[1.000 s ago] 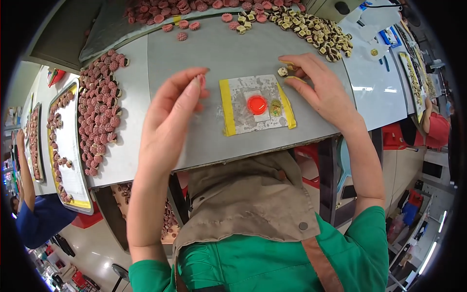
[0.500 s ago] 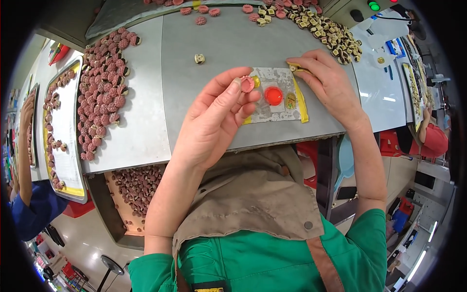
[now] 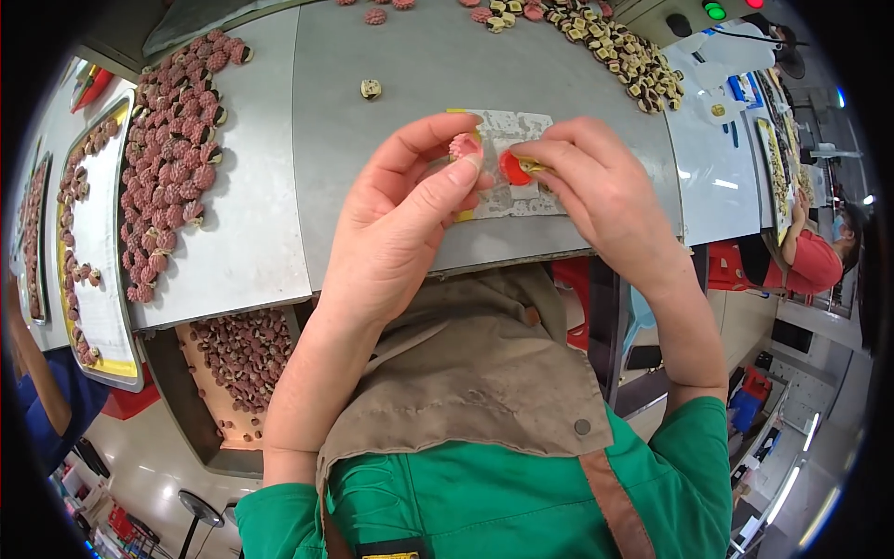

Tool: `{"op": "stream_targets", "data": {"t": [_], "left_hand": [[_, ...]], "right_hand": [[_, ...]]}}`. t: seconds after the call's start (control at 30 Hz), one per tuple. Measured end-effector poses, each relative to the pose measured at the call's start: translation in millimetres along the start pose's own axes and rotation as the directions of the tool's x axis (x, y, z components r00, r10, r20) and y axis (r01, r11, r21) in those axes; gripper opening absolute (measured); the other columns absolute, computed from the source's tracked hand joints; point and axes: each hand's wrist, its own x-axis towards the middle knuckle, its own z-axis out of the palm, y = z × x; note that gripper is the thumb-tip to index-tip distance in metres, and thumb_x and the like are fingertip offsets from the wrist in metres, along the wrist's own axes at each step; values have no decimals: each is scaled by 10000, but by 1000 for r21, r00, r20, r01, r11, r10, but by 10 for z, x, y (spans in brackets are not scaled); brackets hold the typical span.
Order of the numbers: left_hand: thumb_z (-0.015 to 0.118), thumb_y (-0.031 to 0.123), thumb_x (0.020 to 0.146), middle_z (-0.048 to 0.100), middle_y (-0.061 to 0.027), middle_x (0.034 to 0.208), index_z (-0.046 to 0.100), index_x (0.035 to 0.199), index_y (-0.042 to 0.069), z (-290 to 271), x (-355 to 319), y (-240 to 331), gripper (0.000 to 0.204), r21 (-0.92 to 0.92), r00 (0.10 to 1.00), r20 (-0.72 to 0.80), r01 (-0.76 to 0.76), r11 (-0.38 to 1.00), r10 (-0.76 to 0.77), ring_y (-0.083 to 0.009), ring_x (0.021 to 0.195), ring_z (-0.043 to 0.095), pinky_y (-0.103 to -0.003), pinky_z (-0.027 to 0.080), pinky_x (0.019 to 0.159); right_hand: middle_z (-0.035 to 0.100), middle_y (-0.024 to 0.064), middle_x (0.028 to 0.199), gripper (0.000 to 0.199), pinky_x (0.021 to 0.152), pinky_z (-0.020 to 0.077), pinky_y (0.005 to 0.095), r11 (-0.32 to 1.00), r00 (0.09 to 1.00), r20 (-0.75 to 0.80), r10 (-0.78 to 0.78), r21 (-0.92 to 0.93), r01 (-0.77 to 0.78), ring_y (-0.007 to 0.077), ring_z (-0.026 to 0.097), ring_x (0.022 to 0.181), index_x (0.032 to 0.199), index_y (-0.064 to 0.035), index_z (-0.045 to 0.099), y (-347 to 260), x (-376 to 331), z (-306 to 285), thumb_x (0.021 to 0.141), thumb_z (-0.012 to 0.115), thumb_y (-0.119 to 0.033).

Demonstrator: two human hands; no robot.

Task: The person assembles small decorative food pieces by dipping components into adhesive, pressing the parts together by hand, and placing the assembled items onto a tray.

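Observation:
Between the thumb and fingers of my left hand point(image 3: 396, 200) is a pink scalloped shell-shaped piece point(image 3: 463, 146). My right hand point(image 3: 605, 191) pinches a small cream-and-dark piece point(image 3: 528, 165), mostly covered by the fingertips. That piece is right over or against a round red spot point(image 3: 511, 170), perhaps a small dish; whether they touch I cannot tell. The red spot lies on a worn grey-white board point(image 3: 521, 205) with yellow tape along its edge. Part of the board is hidden behind both hands.
One cream-and-dark piece point(image 3: 371, 89) lies alone beyond my left hand. A heap of such pieces point(image 3: 624, 51) is at the back right. Pink pieces point(image 3: 177, 168) pile at left beside a tray point(image 3: 116, 242). An open drawer point(image 3: 242, 359) below holds many more. A co-worker point(image 3: 810, 252) is at far right.
My right hand has moved left and slightly down from the board's right edge to the red spot, bringing the small piece along. My left hand still holds the pink shell, now turned.

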Motion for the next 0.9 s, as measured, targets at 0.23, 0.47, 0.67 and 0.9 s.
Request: {"op": "stream_targets", "data": {"t": [0.23,0.47,0.67,0.9], "left_hand": [[554,183,944,588,-30,1043,530,1194,37,-68,60,16,291,-125,996,85,33,992,-22,-134,986,574,-255,454,863],[516,161,958,608,-32,1054,512,1210,37,58,1,-12,281,-27,1000,0,-11,1000,11,-124,953,595,-240,469,837],[546,184,948,610,-33,1041,539,1164,32,153,-6,26,265,106,993,-73,96,990,-89,-116,953,589,-237,464,823],[590,177,924,624,-66,1045,542,1123,-2,265,161,8,271,179,998,-49,37,983,-29,-117,964,590,-249,472,826]], "right_hand": [[564,103,919,270,703,483,345,997,998,-54,-30,-69,26,267,570,826,992,-30,635,32,8,99,730,643,35],[565,86,933,196,709,481,305,963,987,-35,160,226,-148,203,575,828,1023,-25,635,31,-81,102,831,602,-15],[579,54,978,172,777,482,263,550,898,43,437,777,-305,126,577,894,1062,-1,611,-80,-126,113,909,559,-56],[567,64,1050,206,859,421,238,512,899,-39,436,832,-212,131,541,982,1107,12,581,-150,10,61,922,552,-76]]}}
